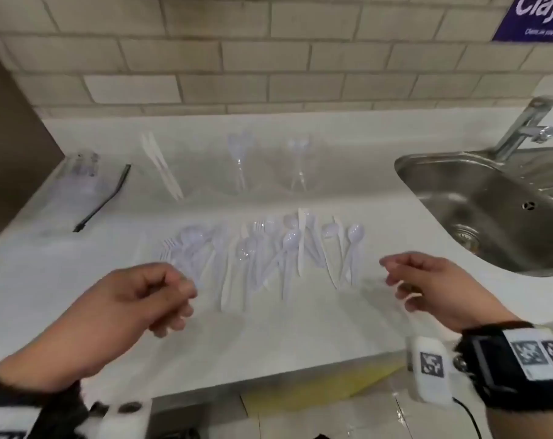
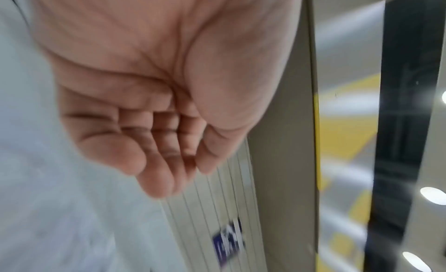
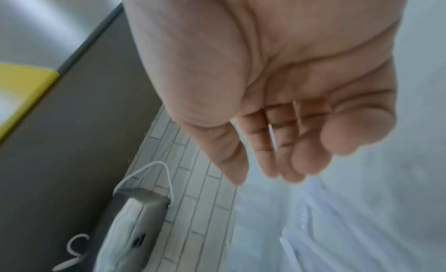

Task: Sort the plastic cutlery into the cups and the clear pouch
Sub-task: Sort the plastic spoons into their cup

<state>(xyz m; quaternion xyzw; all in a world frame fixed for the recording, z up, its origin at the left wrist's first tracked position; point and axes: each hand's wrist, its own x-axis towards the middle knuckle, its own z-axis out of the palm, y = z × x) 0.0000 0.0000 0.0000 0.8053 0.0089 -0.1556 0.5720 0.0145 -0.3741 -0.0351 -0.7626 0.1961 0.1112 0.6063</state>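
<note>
Left hand [image 1: 148, 299] and right hand [image 1: 433, 286] both loosely curled, empty, above the scattered cutlery [image 1: 262, 251].

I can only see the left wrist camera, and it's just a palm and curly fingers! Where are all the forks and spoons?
Observer: The cutlery pile lies on the white counter, just beyond the left hand.
Operator: Are there cups to put them in?
Observer: Yes, at the back by the tiled wall. One clear cup already holds spoons.
Operator: And where's the pouch?
Observer: The clear pouch lies at the far left of the counter, with a black strip along its edge.
</note>
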